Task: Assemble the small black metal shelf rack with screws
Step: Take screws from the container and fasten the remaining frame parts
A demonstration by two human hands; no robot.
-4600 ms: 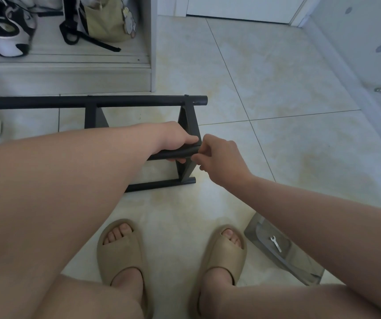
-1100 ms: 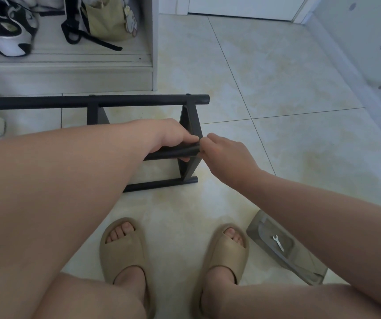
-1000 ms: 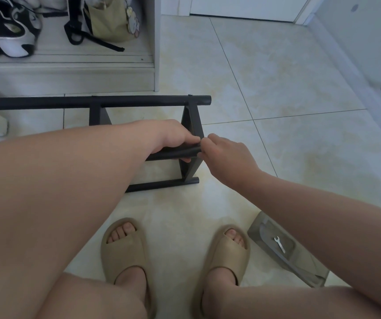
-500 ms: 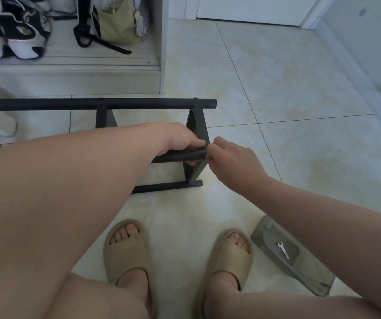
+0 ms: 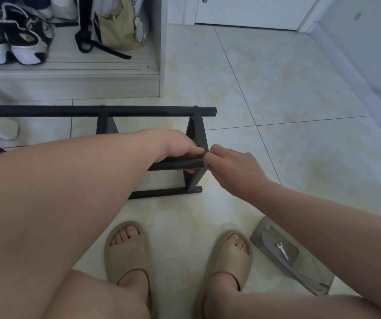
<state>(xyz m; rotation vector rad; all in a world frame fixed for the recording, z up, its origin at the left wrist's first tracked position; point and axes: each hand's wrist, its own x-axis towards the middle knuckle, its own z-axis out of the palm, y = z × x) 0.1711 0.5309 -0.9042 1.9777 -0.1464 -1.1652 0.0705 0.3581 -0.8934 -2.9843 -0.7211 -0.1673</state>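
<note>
The black metal rack (image 5: 152, 110) lies on the tiled floor in front of me, with long tubes joined by flat side brackets (image 5: 197, 137). My left hand (image 5: 178, 146) grips the middle tube (image 5: 173, 164) close to its right end. My right hand (image 5: 231, 168) meets that tube end at the bracket, its fingertips pinching something small there; the item is hidden by the fingers. A small silver wrench (image 5: 282, 250) lies in a clear plastic bag (image 5: 295, 261) on the floor at the lower right.
A white shoe cabinet (image 5: 70, 72) holding sneakers (image 5: 17, 40) and a yellow bag (image 5: 118, 28) stands just behind the rack. My feet in tan slippers (image 5: 127, 252) are below the rack. A white door and a wall run along the right.
Both hands stay at the tube end and bracket. The right hand's fingers have shifted slightly at the joint. The camera view has drifted a little, showing more of the cabinet.
</note>
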